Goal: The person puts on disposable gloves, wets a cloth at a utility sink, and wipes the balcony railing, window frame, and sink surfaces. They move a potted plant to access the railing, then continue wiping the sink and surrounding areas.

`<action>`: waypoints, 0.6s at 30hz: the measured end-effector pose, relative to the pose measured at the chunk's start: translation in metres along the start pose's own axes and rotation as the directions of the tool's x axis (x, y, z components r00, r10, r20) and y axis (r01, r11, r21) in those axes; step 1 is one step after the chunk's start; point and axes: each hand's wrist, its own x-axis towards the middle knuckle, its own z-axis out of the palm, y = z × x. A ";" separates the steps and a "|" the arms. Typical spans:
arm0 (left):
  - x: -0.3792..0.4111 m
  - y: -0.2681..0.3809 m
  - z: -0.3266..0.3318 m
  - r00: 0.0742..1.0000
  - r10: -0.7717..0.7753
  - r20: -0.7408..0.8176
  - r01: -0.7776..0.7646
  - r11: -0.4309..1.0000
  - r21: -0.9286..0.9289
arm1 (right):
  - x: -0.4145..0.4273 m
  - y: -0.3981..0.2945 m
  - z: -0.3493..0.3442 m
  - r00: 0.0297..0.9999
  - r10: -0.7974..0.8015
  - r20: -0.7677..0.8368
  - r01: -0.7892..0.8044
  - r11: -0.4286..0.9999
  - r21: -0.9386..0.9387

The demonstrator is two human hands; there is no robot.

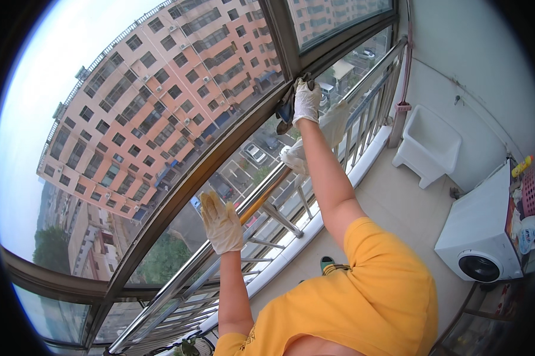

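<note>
My right hand (307,101), in a thin white glove, grips a dark cloth (286,111) against the brown metal window frame (232,144) where an upright meets the horizontal bar. Part of the cloth hangs below that bar. Lower and to the left, my left hand (223,222) is gloved too, its fingers stretched out and nothing in it. It is in front of the lower window pane (167,258), above the metal railing (263,196); whether it touches the glass I cannot tell. A whitish cloth or plastic bag (334,124) is draped over the railing behind my right forearm.
A white sill (309,231) runs under the railing. To the right stand a white plastic sink (432,138) and a white washing machine (472,222) with a pink basket (530,191) and bottles on it. A plant (188,347) is at the bottom. Outside are a parking area and buildings.
</note>
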 end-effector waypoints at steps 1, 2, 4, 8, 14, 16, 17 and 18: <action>0.000 -0.001 0.001 1.000 0.012 -0.003 -0.012 1.000 0.003 | 0.003 0.000 -0.001 0.998 0.061 -0.028 -0.061 0.998 0.006; 0.001 -0.002 0.002 1.000 0.026 -0.006 -0.026 1.000 0.004 | 0.001 0.003 -0.001 0.997 0.064 -0.032 -0.062 0.997 0.049; 0.005 0.005 0.001 0.999 0.033 -0.019 -0.034 0.999 -0.030 | -0.007 0.011 -0.001 0.993 -0.072 -0.093 0.056 0.985 -0.161; -0.001 -0.001 -0.010 1.000 -0.001 0.005 0.002 0.990 -0.140 | -0.083 0.002 0.006 0.998 -0.011 0.068 0.020 0.990 -0.137; -0.001 0.010 -0.023 0.987 -0.099 -0.123 -0.007 0.752 -0.660 | -0.074 -0.030 -0.033 0.954 0.190 0.231 -0.229 0.961 0.154; 0.010 0.031 -0.027 0.986 -0.040 -0.164 -0.088 0.705 -0.704 | -0.043 -0.027 -0.048 0.989 0.147 0.017 -0.148 0.988 0.035; 0.015 0.042 -0.027 0.982 -0.010 -0.186 -0.130 0.681 -0.720 | -0.027 -0.026 -0.058 0.993 0.108 -0.036 -0.109 0.994 -0.020; 0.020 0.049 -0.023 0.969 0.008 -0.248 -0.185 0.687 -0.703 | -0.020 -0.026 -0.066 0.994 0.090 -0.056 -0.092 0.995 -0.034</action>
